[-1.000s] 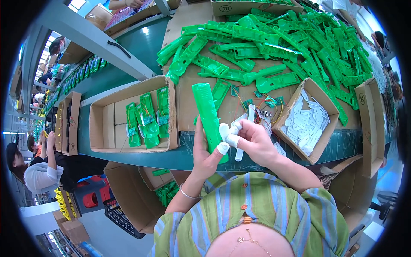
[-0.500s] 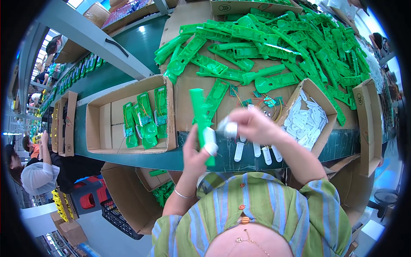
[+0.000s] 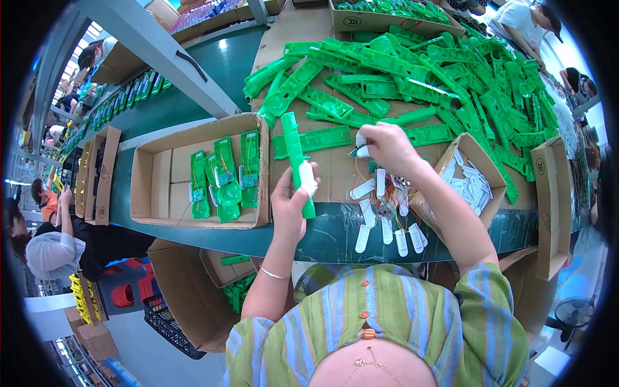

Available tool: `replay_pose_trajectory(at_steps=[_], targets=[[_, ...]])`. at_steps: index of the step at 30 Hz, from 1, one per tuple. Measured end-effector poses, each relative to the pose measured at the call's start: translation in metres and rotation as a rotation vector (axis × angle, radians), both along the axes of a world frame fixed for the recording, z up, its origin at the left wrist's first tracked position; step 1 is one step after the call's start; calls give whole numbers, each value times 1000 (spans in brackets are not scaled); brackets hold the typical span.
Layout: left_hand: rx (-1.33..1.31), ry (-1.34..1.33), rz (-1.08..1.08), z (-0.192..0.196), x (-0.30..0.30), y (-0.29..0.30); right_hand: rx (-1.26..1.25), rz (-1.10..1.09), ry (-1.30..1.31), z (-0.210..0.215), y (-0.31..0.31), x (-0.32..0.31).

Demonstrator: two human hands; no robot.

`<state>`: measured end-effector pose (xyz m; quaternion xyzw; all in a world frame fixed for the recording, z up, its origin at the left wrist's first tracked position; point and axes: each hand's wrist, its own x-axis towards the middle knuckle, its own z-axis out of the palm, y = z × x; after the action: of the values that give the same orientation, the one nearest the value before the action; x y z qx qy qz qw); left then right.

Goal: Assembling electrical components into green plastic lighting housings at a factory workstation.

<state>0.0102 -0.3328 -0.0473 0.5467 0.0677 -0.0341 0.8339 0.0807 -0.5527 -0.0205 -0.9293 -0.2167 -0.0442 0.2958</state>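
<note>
Busy workshop, green tabletop. The left hand is gripping a green shell that's pointing at twelve. At its two o'clock, the right hand is pinching a small green piece. White parts are lying at that hand's six, more shells are sprawling around its one.

Laid with a pale grey floor; furnished with a dark green worktable, a slanting grey post and, lower right, a dark fan; lit brightly at upper left.
</note>
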Motion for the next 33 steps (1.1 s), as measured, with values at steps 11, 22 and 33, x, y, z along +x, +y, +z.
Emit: replay_pose_trajectory(at_steps=[11,22,33], targets=[[-41,-363,-26,55,-27,-39,911,-29,610,50,20,-49],[-601,-95,-269,40,-20,-18,830,85,331,71,37,-76],[-612,-121,-364,26,-29,-19,667,5,106,69,55,-84]])
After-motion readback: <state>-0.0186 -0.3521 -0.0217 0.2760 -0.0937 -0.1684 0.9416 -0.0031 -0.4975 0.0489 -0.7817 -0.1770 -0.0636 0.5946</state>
